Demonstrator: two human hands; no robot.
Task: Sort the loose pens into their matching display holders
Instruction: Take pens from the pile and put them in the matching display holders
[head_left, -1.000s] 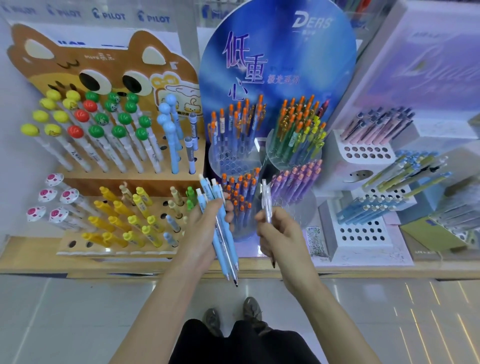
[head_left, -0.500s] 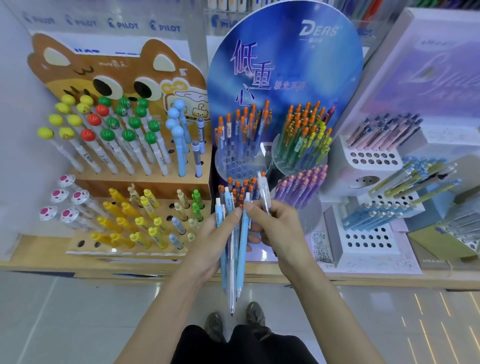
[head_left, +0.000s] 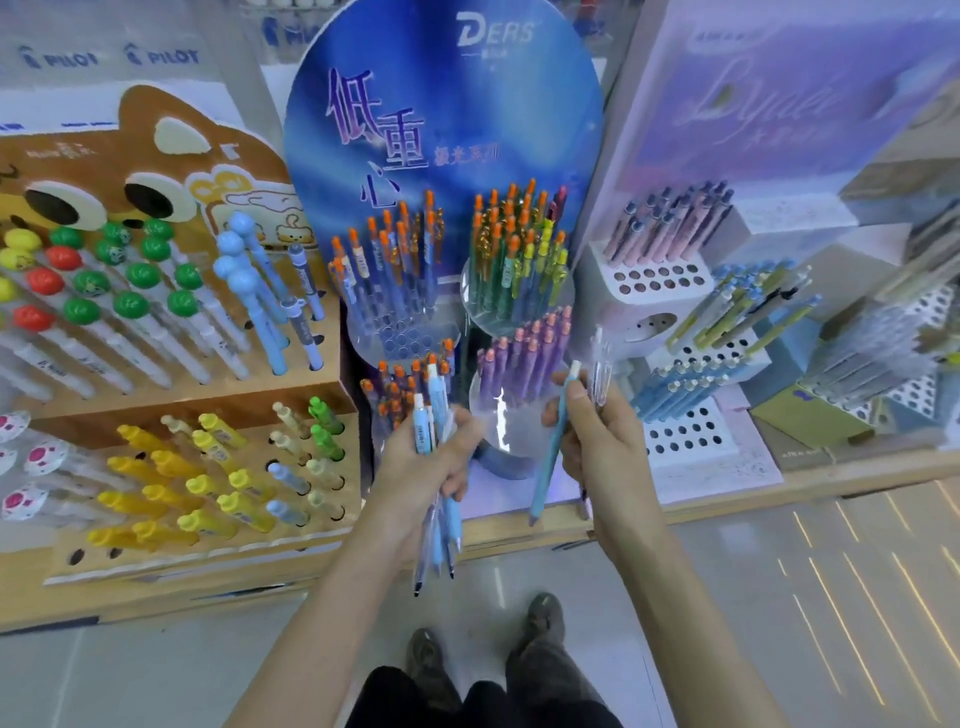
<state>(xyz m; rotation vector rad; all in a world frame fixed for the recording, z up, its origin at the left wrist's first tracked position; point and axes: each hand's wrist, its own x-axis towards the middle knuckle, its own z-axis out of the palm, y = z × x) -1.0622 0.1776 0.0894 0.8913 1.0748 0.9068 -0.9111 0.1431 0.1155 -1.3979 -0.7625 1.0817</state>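
Note:
My left hand (head_left: 426, 467) grips a bundle of light blue pens (head_left: 434, 415), tips pointing down toward the floor. My right hand (head_left: 597, 436) holds two pens: a light blue pen (head_left: 550, 457) slanting down to the left and a clear pen (head_left: 600, 369) standing up beside it. Both hands hover in front of the round clear holders of the blue Ders display (head_left: 447, 119). To the right, a white perforated holder (head_left: 685, 431) carries matching light blue pens (head_left: 675, 389) and shows several free holes.
A brown cartoon display (head_left: 171, 395) at left holds ball-topped and yellow pens. Purple pens (head_left: 524, 353) and orange-capped pens (head_left: 395, 260) fill the round holders. A lilac display (head_left: 779, 130) with pink and olive pens stands at right. A wooden shelf edge (head_left: 857, 473) runs below; my shoes (head_left: 545, 618) stand on the grey floor.
My right hand drew one light blue pen out of the left hand's bundle and moved right with it, still holding the clear pen. The hands have separated; the view shifted right.

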